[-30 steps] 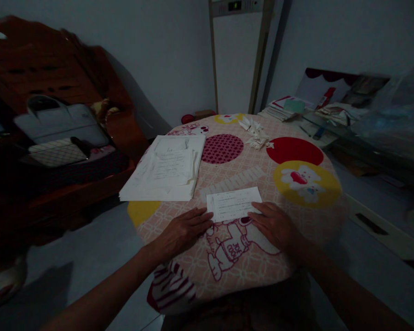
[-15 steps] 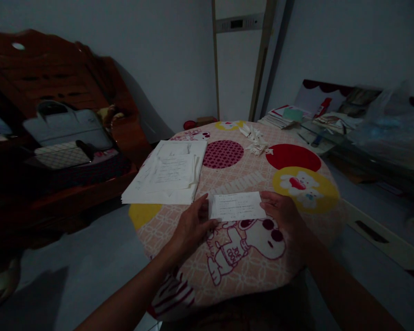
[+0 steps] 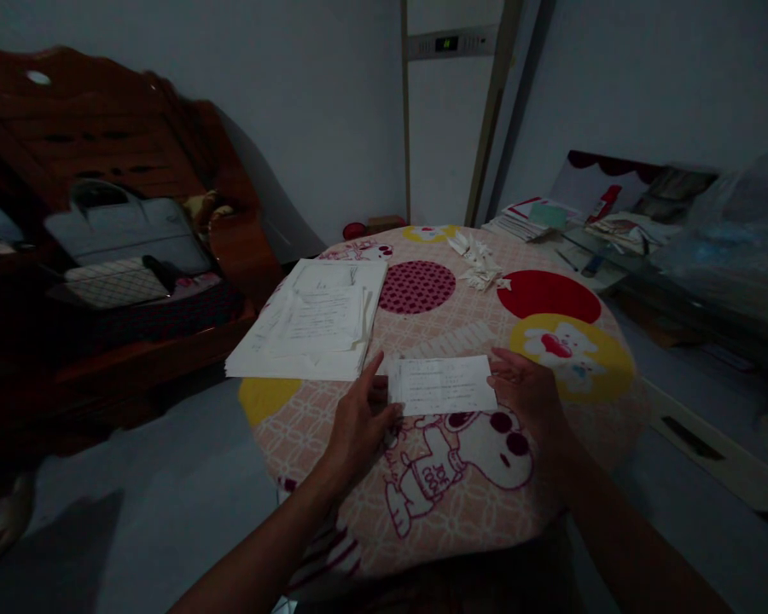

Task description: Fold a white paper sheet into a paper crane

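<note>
From my station I count two hands at one printed slip of paper (image 3: pixel 445 385), centred just below the middle of the frame. On the right hand (image 3: pixel 530 394), I see thumb and fingers clamped on the slip's right edge. The left hand (image 3: pixel 358 418) has its index finger raised apart and its thumb at the lower left corner; I cannot tell whether it grips. Left of centre, one stack of papers (image 3: pixel 262 356) lies on one round table (image 3: pixel 486 512); beyond centre, one heap of torn scraps (image 3: pixel 479 266), too jumbled to count. Far left, one wooden bench (image 3: pixel 102 111) carries two bags (image 3: pixel 128 234).
</note>
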A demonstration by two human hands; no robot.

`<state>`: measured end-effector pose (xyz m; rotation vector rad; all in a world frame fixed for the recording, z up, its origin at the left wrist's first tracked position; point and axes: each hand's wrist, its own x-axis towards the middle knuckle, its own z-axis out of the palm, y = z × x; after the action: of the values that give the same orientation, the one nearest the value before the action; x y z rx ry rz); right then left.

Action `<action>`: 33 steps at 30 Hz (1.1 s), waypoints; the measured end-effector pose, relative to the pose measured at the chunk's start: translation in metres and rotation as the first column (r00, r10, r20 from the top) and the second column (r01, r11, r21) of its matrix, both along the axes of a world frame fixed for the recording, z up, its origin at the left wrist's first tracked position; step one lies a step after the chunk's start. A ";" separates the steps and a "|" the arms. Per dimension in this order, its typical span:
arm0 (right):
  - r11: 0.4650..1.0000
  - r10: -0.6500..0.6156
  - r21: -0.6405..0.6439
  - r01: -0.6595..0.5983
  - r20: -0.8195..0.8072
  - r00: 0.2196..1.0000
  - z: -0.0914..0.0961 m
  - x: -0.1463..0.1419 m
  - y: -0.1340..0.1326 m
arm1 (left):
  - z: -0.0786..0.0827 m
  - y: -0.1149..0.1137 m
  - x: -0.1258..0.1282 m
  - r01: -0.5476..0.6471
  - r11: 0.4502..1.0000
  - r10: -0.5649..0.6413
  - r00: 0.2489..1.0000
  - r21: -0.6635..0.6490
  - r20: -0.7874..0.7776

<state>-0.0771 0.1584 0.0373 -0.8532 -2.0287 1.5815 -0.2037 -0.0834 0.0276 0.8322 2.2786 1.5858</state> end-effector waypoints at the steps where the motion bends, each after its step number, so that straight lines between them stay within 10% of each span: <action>1: 1.000 0.009 -0.018 -0.009 -0.006 1.000 0.001 0.000 0.000 | 0.001 0.000 0.000 0.003 1.000 -0.003 1.000 0.008 0.004; 8: 0.994 0.070 0.092 -0.066 -0.042 0.997 0.025 0.008 -0.005 | 0.018 -0.012 -0.003 0.108 0.990 -0.068 0.933 0.095 -0.353; 12: 0.935 0.227 0.324 -0.145 -0.232 0.946 0.028 0.018 -0.005 | 0.016 -0.017 -0.009 0.281 0.959 -0.198 0.712 0.016 -0.674; 17: 0.787 0.369 0.552 -0.274 -0.065 0.927 0.001 0.034 0.004 | -0.007 -0.016 -0.010 0.398 0.867 -0.477 0.495 -0.298 -0.727; 21: 0.638 0.443 0.684 -0.353 0.049 0.895 -0.017 0.044 0.011 | -0.014 -0.017 -0.009 0.394 0.816 -0.576 0.480 -0.424 -0.662; 33: 0.409 0.411 0.866 -0.288 0.108 0.905 -0.020 0.045 -0.013 | -0.013 -0.013 -0.006 0.391 0.796 -0.605 0.483 -0.463 -0.633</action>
<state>-0.0317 0.1457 0.0169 0.1012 -2.5728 0.4708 -0.2099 -0.0964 0.0149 2.1755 2.2410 0.6636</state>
